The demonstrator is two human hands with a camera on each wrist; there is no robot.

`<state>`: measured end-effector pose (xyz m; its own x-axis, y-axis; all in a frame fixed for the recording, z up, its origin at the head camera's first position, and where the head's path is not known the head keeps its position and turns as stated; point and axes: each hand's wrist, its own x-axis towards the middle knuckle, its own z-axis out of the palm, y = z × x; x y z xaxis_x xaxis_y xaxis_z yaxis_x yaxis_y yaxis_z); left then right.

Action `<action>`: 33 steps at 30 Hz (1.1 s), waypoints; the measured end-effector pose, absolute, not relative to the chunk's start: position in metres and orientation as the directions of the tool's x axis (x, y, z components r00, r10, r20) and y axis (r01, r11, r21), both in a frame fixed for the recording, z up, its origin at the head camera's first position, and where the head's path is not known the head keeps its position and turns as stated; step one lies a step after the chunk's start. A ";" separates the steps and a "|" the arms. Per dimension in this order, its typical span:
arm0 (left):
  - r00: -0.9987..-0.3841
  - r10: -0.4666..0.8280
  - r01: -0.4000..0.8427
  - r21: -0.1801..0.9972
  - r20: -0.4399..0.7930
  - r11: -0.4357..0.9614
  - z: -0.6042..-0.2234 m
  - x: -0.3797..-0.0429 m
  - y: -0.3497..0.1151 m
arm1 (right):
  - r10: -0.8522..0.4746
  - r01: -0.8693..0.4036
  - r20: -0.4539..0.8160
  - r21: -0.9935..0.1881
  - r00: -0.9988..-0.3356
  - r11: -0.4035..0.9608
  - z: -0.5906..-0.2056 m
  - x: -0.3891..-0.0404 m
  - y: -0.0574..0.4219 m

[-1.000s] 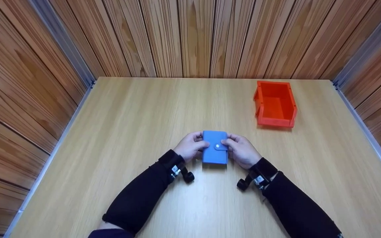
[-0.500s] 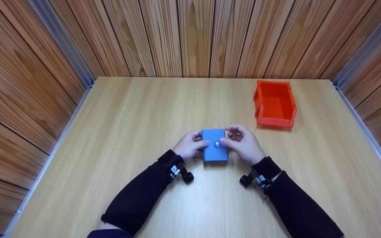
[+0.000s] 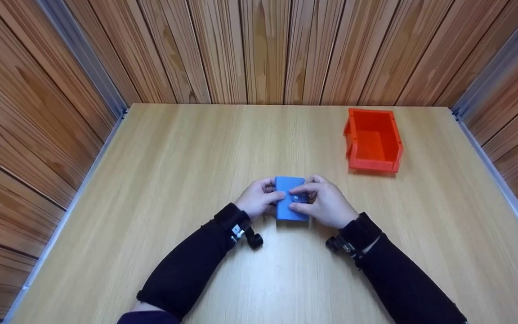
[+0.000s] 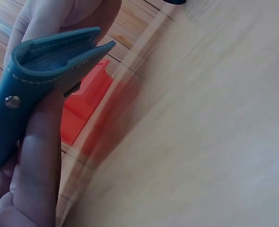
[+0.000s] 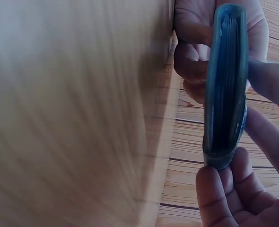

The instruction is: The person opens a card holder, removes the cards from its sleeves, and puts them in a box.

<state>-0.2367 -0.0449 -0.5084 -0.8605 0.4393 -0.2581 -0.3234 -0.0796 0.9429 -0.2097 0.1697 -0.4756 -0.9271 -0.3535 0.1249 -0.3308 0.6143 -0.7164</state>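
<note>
A blue card wallet (image 3: 288,182) with a snap strap (image 3: 298,197) is held over the table. My left hand (image 3: 254,200) grips its left side, thumb on the front and fingers behind. At the strap side, my right hand (image 3: 332,208) has its thumb and a forefinger on the front face, above and below the snap. Other right fingers curl at the wallet's edge in the right wrist view, where thin layers show inside the wallet (image 5: 226,80). In the left wrist view a metal stud marks the wallet's spine (image 4: 9,120).
An orange-red open bin (image 3: 374,140) stands at the back right of the wooden table (image 3: 187,153). Wood-panelled walls (image 3: 265,54) enclose the back and both sides. A small camera hangs from each wrist.
My right hand has come off the wallet's right edge and shifted its thumb and forefinger onto the front, around the snap strap. The left hand keeps its grip almost unmoved.
</note>
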 end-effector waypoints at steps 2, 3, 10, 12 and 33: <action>-0.863 0.437 -0.312 0.948 -0.254 -0.065 -0.508 -0.237 -0.045 | -0.354 -0.334 0.128 -0.713 -0.927 0.616 -0.475 -0.211 0.169; -0.864 0.435 -0.306 0.950 -0.252 -0.057 -0.508 -0.237 -0.044 | -0.354 -0.337 0.132 -0.710 -0.926 0.619 -0.475 -0.211 0.169; -0.874 0.426 -0.264 0.964 -0.235 -0.009 -0.507 -0.238 -0.043 | -0.352 -0.355 0.157 -0.700 -0.923 0.619 -0.476 -0.211 0.169; -0.875 0.427 -0.255 0.967 -0.229 -0.002 -0.508 -0.238 -0.042 | -0.358 -0.370 0.172 -0.699 -0.918 0.612 -0.477 -0.211 0.168; -0.925 0.346 -0.242 0.944 -0.155 -0.224 -0.508 -0.237 -0.044 | -0.255 0.110 -0.118 -0.993 -0.960 0.046 -0.478 -0.225 0.182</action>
<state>-0.2373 -0.0438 -0.5081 -0.9253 0.3460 -0.1555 -0.2422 -0.2236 0.9441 -0.2245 0.1820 -0.4783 -0.9597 -0.2551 -0.1178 0.1097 0.0458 -0.9929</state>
